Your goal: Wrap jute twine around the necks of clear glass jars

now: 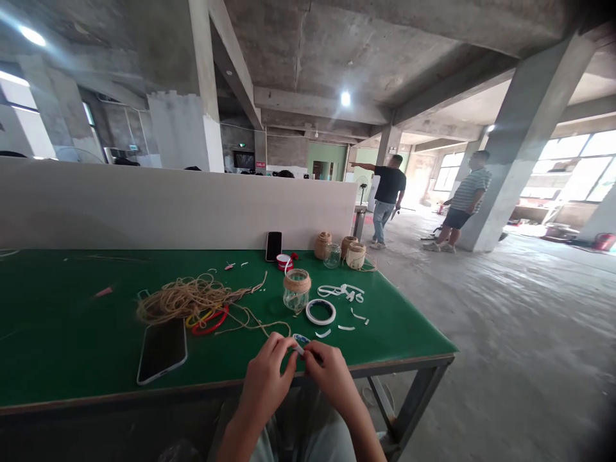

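Strip [299,349], small and white, between the left hand [267,369] and the right hand [331,369]: fingertips of both closed on it in a pinch, at the front edge of the green table [409,333]. Directly beyond those fingertips, a blue-and-white rounded piece [301,338], partly hidden; impossible to tell whether held too. Well to the left of the left hand, near the same edge, a phone [162,353] lying flat, screen dark. Just past that, red and yellow loops [206,332] beside a loose tangle of twine [180,298], one strand trailing almost to the left hand.

Ahead of the right hand, short white scraps [323,334] and a flat-lying roll of white tape [321,322]; straight ahead of both hands, a clear glass jar [296,300], upright, neck wrapped in twine. Beyond the tape, curled white strips [350,295]. Farther ahead, a red-and-white spool [284,265], then a second phone [274,246], upright against a white partition [183,205]. Ahead and right of the right hand, a cluster of jars [323,245], some twine-wrapped, one clear. Well past the table, rightward, a person in black [389,186], arm outstretched, and a person in stripes [471,186] beside a pillar [524,141].
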`<state>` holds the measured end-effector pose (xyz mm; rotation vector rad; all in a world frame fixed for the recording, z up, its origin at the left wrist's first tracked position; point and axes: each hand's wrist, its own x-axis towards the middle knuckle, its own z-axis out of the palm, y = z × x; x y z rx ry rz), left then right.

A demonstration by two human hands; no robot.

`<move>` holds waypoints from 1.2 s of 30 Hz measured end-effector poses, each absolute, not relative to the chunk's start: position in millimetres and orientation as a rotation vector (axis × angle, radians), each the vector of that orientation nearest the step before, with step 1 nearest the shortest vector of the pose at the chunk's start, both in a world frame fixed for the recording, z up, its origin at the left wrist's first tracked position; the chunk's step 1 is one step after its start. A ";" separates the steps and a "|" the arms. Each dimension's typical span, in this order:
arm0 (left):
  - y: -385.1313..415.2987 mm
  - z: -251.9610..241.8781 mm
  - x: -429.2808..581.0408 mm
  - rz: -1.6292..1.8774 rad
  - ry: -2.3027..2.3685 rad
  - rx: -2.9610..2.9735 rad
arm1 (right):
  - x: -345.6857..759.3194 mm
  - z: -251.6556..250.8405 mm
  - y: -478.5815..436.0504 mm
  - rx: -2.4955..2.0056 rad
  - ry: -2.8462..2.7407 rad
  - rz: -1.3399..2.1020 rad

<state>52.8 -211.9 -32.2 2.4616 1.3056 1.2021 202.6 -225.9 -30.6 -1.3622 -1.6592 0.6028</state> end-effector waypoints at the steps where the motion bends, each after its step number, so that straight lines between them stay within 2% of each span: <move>1: -212.0 -32.7 53.5 1.190 1.321 2.476 | 202.4 -30.7 -225.8 -1.370 -1.664 0.581; 13: -210.8 -43.0 61.2 1.200 1.158 2.410 | 193.6 -51.0 -210.4 -1.380 -1.466 0.638; 21: -209.5 -57.5 61.2 1.313 1.137 2.416 | 191.3 -56.5 -208.6 -1.361 -1.468 0.649; 36: -203.9 -58.8 52.3 1.274 1.083 2.274 | 190.1 -57.7 -201.2 -1.332 -1.527 0.630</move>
